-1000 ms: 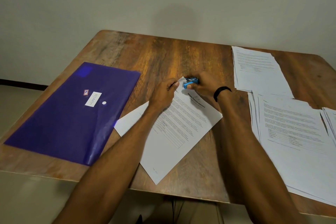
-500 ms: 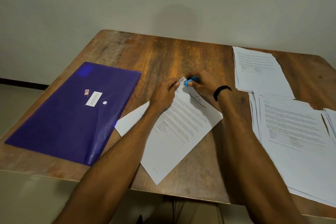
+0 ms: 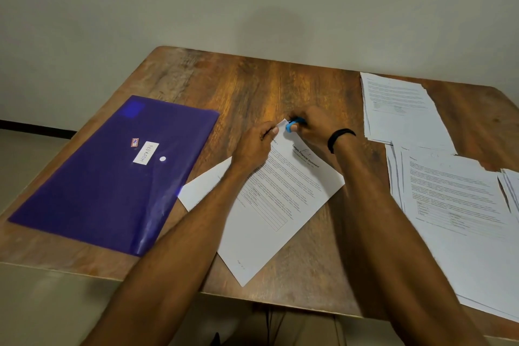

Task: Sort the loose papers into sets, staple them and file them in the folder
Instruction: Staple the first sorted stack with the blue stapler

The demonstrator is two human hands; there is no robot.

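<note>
Head view: the paper set (image 3: 276, 196) lies skewed mid-table, its long axis running from the near edge up to a far corner, and that corner sits inside the small blue stapler (image 3: 293, 124). My right hand (image 3: 314, 128) is wrapped around the stapler — nearest the corner — while my left hand (image 3: 252, 146) presses flat on the sheets just beside it. I judge the squeeze comes next. The purple folder (image 3: 112, 174) lies to the left, loose stacks (image 3: 455, 194) to the right.

Sheet (image 3: 280, 199) beside folder (image 3: 112, 177) is showing heading "Sample Financial Statement"; rest of print too small. Folder's white label (image 3: 145, 153) is carrying handwriting, illegible; small red sticker (image 3: 135, 142) beside label, unreadable.
</note>
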